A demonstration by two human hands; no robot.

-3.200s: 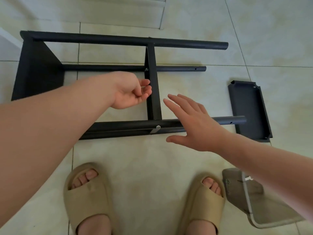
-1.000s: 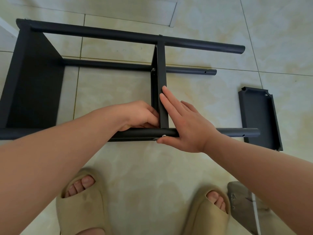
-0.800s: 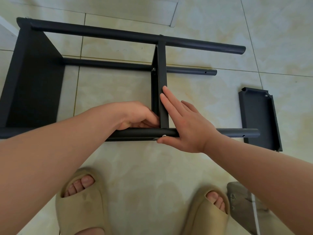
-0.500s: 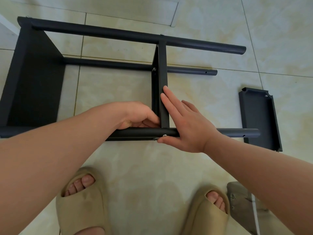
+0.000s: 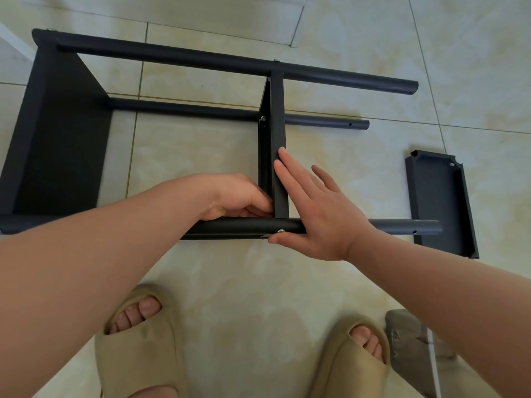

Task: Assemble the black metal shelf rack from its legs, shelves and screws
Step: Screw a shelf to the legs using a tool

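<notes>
Since three seconds ago both hands have closed on the rack point(image 5: 161, 61), which lies on its side across the upper frame. Right hand point(image 5: 321, 214) is now spread flat, fingers against the middle shelf point(image 5: 278, 139), thumb under the near leg point(image 5: 247, 225) at its screw point(image 5: 280, 231). Left hand point(image 5: 235, 196) is curled in the corner, fingertips pinching something hidden. Over the last second, no visible movement: judged to be fastening this joint. One spare shelf point(image 5: 439, 202), a shallow tray, lies empty at right.
</notes>
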